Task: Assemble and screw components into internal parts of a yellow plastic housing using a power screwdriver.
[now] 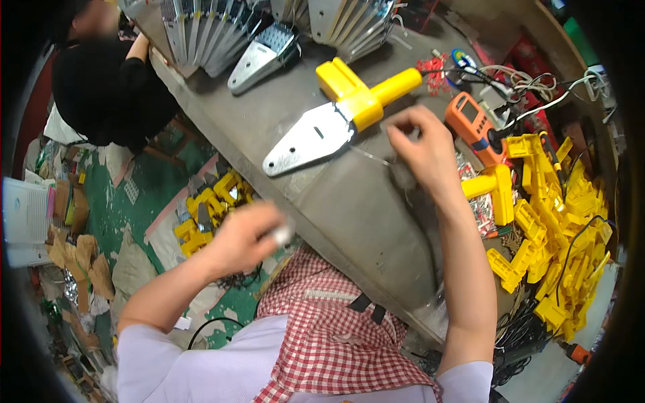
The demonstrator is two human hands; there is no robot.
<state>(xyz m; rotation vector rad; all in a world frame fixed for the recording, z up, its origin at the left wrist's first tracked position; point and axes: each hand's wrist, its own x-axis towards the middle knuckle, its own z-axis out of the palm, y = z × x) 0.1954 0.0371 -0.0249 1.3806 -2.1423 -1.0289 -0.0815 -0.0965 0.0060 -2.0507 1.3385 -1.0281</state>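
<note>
Yellow handle [363,106] joins metal plate [310,140] left of the right hand [431,146], fingers pinched narrow; loose housings [579,232] remain rightward. Left hand [240,236] apparently grips a whitish object [283,234].

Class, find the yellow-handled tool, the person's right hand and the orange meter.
Yellow-handled tool [361,107], head view: yellow housing.
Right hand [432,149], head view: its back.
Orange meter [474,127], head view: front face.

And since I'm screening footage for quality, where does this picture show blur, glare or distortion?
Head view: left hand looks blurred; head view: pale sheen on the metal plate; head view: table edge bows slightly, and the corners are black.
</note>
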